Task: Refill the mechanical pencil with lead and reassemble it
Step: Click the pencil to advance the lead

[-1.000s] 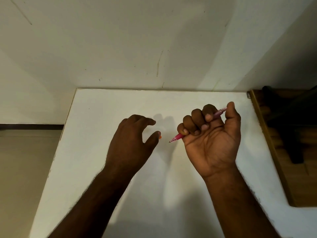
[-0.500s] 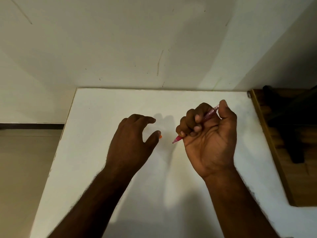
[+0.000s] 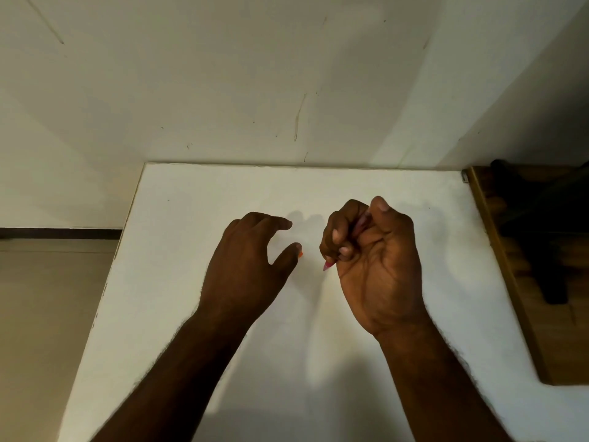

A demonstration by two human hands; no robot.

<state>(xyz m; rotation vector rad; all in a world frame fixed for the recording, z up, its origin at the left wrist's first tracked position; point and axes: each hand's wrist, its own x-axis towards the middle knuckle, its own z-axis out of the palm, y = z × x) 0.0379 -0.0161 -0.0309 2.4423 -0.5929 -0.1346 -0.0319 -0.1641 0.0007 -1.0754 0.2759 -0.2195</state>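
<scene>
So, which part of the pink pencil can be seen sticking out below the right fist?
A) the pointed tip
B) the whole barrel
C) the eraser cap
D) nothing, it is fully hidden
A: the right hand is closed around the pink pencil, and only its pointed tip shows below the curled fingers, aimed down and to the left over the white table.

Head view, downward over table point(image 3: 191, 282)

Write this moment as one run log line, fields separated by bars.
right hand: fist around pink mechanical pencil, tip down-left | left hand: open, thumb beside small orange piece | white table
</scene>
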